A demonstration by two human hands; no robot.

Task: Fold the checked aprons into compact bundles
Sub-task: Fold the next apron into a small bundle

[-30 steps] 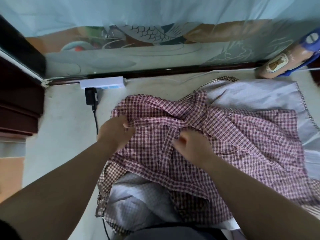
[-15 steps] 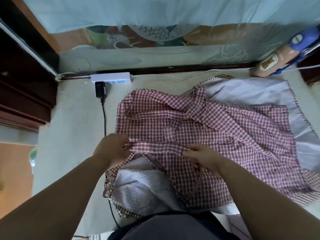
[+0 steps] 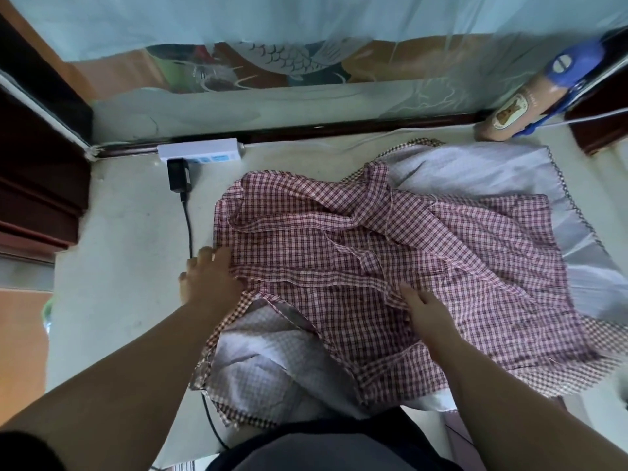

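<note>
The checked apron (image 3: 424,260) lies spread and rumpled across the middle and right of the frame on a pale table (image 3: 129,300), with its straps crossing in loose folds over its upper half. At its lower left corner the cloth is turned back and shows a pale underside (image 3: 258,362). More pale cloth (image 3: 475,171) reaches out from under it at the upper right. The left hand (image 3: 210,280) is at the apron's left edge, left of centre. Its fingers are spread and straight, grasping nothing, and they lie partly on the table and partly on the checked cloth. The right hand (image 3: 424,311) lies flat on the apron just below centre, with its fingers straight and together, pointing to the upper left and pressing down a fold. A white power strip (image 3: 200,150) sits against the far edge at the upper left. A black adapter (image 3: 178,175) is plugged into it, and its cable (image 3: 188,226) runs down toward the left hand. An iron (image 3: 543,93) with a blue handle stands at the upper right. A sheer curtain (image 3: 306,22) hangs along the top.
</note>
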